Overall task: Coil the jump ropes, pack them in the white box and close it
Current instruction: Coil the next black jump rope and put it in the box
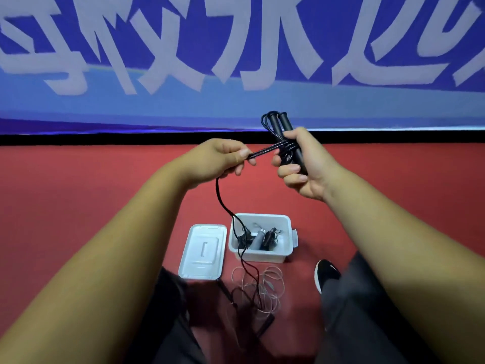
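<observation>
The black rope [262, 151] is up in the air between both hands, above the red floor [105, 193]. Its two handles [295, 151] stand side by side, with rope wound around them. A small white mark on one handle is too tiny to read.

The right hand [307, 166] is closed tight around the handles, fingers curled in front. The left hand [217, 158] pinches the loose part of the rope and holds it out to the side. Both arms reach forward. The rest of the rope hangs down from the left hand to the floor.

The white box [262, 254] sits open on the floor below, with coiled ropes inside. Its lid [203, 252] lies just beside it. A clear rope [273, 282] lies loose near the box. A black shoe [325, 274] is close by.

Behind is a blue banner [236, 48] with big white writing, too blurry to read.
</observation>
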Demonstrator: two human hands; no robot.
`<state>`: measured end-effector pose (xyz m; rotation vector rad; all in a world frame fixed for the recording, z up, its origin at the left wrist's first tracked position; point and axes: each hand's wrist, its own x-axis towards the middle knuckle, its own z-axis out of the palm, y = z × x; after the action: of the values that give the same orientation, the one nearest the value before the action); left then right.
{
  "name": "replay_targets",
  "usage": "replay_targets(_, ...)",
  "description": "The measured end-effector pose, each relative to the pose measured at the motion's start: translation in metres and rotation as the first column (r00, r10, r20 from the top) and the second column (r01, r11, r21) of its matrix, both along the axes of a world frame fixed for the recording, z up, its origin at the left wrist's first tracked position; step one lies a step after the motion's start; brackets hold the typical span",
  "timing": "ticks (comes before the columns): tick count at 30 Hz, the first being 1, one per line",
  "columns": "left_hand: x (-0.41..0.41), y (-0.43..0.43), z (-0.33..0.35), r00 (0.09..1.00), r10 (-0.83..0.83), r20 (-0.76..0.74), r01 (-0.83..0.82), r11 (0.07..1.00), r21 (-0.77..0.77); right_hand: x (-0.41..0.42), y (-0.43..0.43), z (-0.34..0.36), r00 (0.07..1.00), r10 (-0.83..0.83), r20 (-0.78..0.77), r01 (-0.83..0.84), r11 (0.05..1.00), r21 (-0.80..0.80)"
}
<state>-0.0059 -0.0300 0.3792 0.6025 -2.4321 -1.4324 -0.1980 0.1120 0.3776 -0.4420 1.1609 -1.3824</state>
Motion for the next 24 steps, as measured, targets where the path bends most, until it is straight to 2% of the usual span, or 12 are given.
replay_targets(6,-0.008,-0.013,-0.053,0.998,0.008,0.057,-0.012,0.998,0.069,-0.006,-0.009,-0.048,0.999,-0.022,0.039,0.020,0.998,0.055)
replay_targets(10,-0.011,-0.023,-0.075,0.996,0.078,0.043,-0.084,0.981,0.176,-0.002,-0.023,-0.056,0.999,-0.016,0.045,0.014,0.998,0.055)
replay_targets(19,-0.013,-0.047,-0.083,0.986,0.158,0.050,-0.165,0.933,0.321,0.004,-0.049,-0.067,0.998,-0.046,0.050,0.043,0.997,0.066)
replay_targets(24,-0.011,-0.052,-0.079,0.986,0.149,0.077,-0.164,0.950,0.264,0.001,-0.052,-0.069,0.999,-0.017,0.036,0.014,0.996,0.084)
